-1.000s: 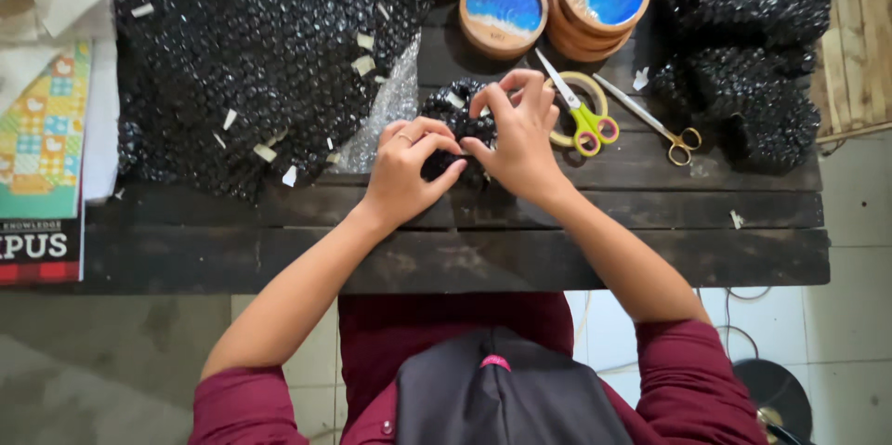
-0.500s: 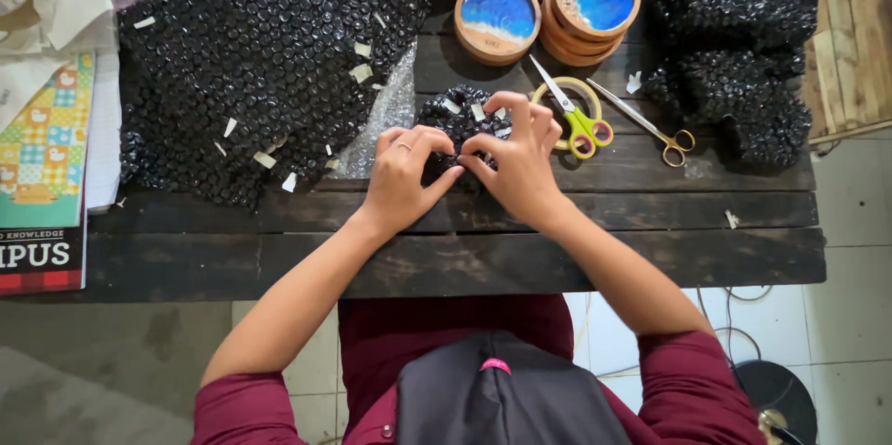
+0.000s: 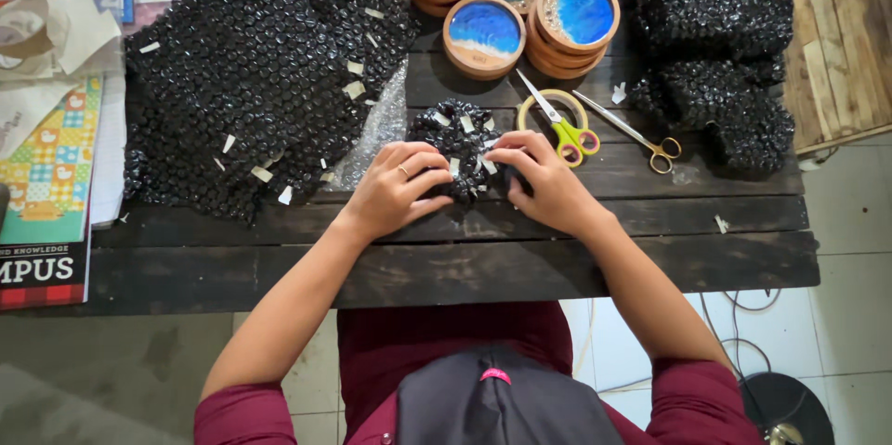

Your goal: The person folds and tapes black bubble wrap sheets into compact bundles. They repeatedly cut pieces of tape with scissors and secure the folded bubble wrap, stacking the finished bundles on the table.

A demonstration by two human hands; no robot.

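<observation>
While both hands pressed small bubble-wrapped bundle (image 3: pixel 458 146) at bench (image 3: pixel 576 259) centre, left hand (image 3: pixel 395 189) and right hand (image 3: pixel 544 183) closed on its sides, likely holding taped wrap shut. Yellow scissors (image 3: pixel 562 124) lay just right; blue round coasters (image 3: pixel 520 4) far.

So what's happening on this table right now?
A person presses both hands, left hand and right hand, onto a small round bundle in black bubble wrap with tape bits, on a dark wooden table. Yellow-handled scissors lie beside it, blue-topped round wooden pieces behind.
</observation>
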